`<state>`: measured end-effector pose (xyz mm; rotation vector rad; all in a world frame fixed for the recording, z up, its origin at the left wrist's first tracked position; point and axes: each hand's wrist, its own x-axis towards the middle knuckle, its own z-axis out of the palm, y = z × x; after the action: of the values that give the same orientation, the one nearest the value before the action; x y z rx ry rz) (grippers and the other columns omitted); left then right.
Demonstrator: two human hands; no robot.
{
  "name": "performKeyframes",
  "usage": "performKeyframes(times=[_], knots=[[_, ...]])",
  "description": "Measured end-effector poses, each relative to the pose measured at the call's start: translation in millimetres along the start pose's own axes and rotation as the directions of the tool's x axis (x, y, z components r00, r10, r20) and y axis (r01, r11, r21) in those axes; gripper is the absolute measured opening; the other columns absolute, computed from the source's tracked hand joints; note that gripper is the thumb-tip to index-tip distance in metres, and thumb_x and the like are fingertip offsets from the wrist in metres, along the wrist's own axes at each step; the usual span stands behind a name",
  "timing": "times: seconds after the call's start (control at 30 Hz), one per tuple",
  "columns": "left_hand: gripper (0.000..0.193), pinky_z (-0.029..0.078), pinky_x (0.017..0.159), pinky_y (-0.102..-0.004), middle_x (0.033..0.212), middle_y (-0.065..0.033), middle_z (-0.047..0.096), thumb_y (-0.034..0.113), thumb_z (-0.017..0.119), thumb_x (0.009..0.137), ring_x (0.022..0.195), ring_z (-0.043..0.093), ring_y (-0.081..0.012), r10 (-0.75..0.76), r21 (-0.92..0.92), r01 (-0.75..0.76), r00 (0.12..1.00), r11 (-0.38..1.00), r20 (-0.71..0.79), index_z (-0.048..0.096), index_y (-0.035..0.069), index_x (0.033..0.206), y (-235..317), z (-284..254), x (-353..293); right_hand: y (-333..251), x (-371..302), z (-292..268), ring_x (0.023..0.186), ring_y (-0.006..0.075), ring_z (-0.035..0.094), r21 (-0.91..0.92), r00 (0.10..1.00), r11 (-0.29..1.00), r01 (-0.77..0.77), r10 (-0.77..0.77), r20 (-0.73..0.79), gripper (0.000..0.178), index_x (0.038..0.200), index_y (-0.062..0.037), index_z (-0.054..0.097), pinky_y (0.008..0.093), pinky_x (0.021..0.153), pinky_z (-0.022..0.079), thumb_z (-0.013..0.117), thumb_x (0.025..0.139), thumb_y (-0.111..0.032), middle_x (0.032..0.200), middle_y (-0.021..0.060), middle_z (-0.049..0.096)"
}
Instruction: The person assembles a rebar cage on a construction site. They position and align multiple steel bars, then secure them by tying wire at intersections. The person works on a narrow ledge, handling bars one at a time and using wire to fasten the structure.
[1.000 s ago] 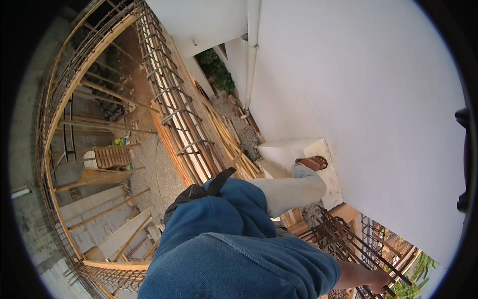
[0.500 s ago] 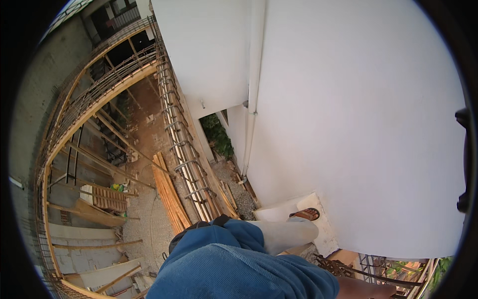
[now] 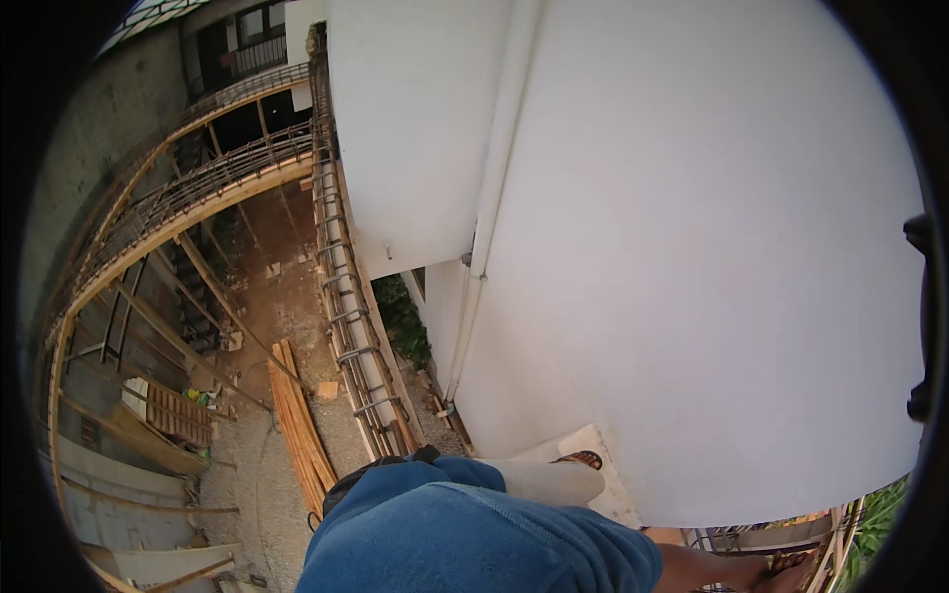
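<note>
My right forearm reaches out of a blue sleeve toward the lower right rim. My right hand [image 3: 791, 571] is small and dark there, beside thin wooden strips [image 3: 840, 539] and a rusty bar frame. Its fingers are too unclear to show whether they close on anything. My left hand is out of view. Below my blue shirt [image 3: 474, 534], one leg in pale trousers [image 3: 549, 479] extends to a brown sandal [image 3: 581, 459] on a white ledge [image 3: 615, 494] against the wall.
A long rebar cage [image 3: 346, 311] lies in a timber-edged beam form ahead, with a drop beside it. Far below, stacked planks [image 3: 299, 425] rest on gravel. Timber props [image 3: 222, 306] support another beam form at left. A tall white wall [image 3: 712, 247] with a pipe [image 3: 494, 178] rises at right.
My view has shifted, so the beam, planks and sandal appear lower and farther left. More of my right arm shows at the lower right, with its hand now beside the wooden strips.
</note>
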<state>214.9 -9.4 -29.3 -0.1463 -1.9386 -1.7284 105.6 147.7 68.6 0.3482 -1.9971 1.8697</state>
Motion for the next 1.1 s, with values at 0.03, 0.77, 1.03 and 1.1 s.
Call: performKeyframes(times=[0.03, 0.77, 1.03, 1.1], knots=[[0.029, 0.05, 0.076, -0.0458, 0.087, -0.024, 0.066, 0.022, 0.064, 0.08, 0.089, 0.064, -0.0404, 0.004, -0.003, -0.004, 1.0, 1.0, -0.005, 0.062, -0.005, 0.09, 1.8, 0.1, 2.0, 0.6, 4.9, -0.5, 0.055, 0.022, 0.047, 0.063, 0.996, 0.994, -0.095, 0.094, 0.01, 0.048, 0.107, 0.0016, 0.064, 0.0389, 0.047, 0.041, 0.055, 0.092, -0.044, 0.07, 0.0107, 0.054], [0.049, 0.046, 0.083, -0.0321, 0.094, -0.0038, 0.056, 0.054, 0.043, 0.098, 0.09, 0.056, -0.0135, -0.078, -0.236, 0.102, 0.991, 0.966, 0.109, 0.051, 0.006, 0.107, 5.3, 36.9, 101.7, -24.5, -32.6, 37.5, 0.047, 0.0137, 0.043, 0.197, 0.989, 0.976, 0.093, -0.067, -0.134, 0.038, 0.062, -0.0027, 0.049, 0.0326, 0.048, 0.036, 0.062, 0.089, -0.026, 0.053, 0.0052, 0.05], [0.04, 0.037, 0.07, -0.0244, 0.089, 0.0033, 0.043, 0.046, 0.041, 0.101, 0.07, 0.04, -0.0082, -0.139, -0.44, 0.268, 0.943, 0.857, 0.303, 0.053, 0.008, 0.096, -8.1, 78.2, 137.3, -22.7, -29.6, 39.1, 0.047, 0.015, 0.039, 0.248, 0.982, 0.96, 0.131, -0.091, -0.166, 0.035, 0.063, -0.0028, 0.047, 0.0332, 0.049, 0.036, 0.061, 0.089, -0.02, 0.051, 0.0053, 0.046], [0.037, 0.035, 0.067, -0.0245, 0.084, 0.0034, 0.041, 0.043, 0.043, 0.1, 0.068, 0.038, -0.0081, -0.154, -0.429, 0.264, 0.949, 0.864, 0.275, 0.053, 0.008, 0.094, -4.5, 83.5, 140.5, -20.2, -30.1, 39.3, 0.048, 0.0148, 0.039, 0.243, 0.986, 0.963, 0.12, -0.088, -0.139, 0.034, 0.063, -0.0035, 0.047, 0.0329, 0.049, 0.036, 0.062, 0.089, -0.019, 0.052, 0.0046, 0.045]])
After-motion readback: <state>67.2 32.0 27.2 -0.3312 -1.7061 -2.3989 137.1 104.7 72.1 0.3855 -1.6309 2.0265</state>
